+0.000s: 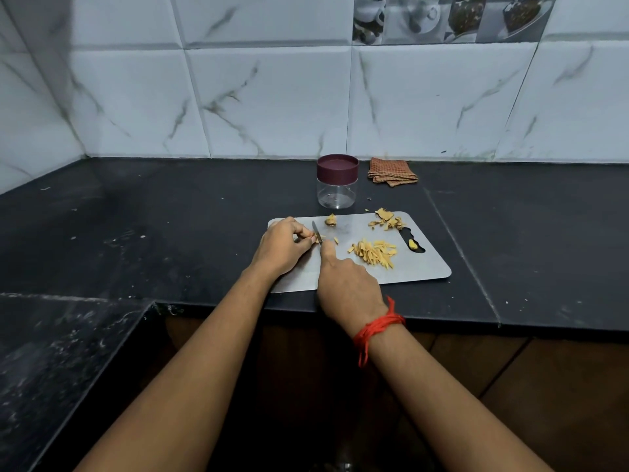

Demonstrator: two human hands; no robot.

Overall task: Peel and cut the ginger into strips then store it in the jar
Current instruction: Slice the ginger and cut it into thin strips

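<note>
Forearms reach in from the near edge, the right one with a red thread (pixel 374 327) tied at the wrist. The right hand (pixel 343 284) is curled round the handle of a knife (pixel 317 233), forefinger laid forward along its back; the handle itself is hidden in the fist. The blade points away and stands tip-up just right of the left hand (pixel 282 247), whose bent fingertips pinch a small bit of ginger (pixel 320 238) down on the board (pixel 425 270). Most of that bit is hidden under the fingers.

Right of the blade lies one loose sliver, and further right a heap of pale yellow strips (pixel 374 255) near the board's middle. A stub (pixel 413 244) sits in the board's handle slot. At the far edge rest a knobbly chunk (pixel 331 220) and, to its right, a scatter of peel (pixel 386 221).

Beyond the board, on the dark counter (pixel 170 216), stands the jar (pixel 337 194), empty, with its maroon lid (pixel 337 166) on. A folded cloth (pixel 391 172) lies to its right by the tiled wall.

Cutting into strips looks to be the step in hand, well along, since a fair heap is done and nothing is stored. The next stroke calls for a short, straight press close beside the left fingertips, which should stay tucked back. The far chunk seems uncut, and the lid must come off before filling.
</note>
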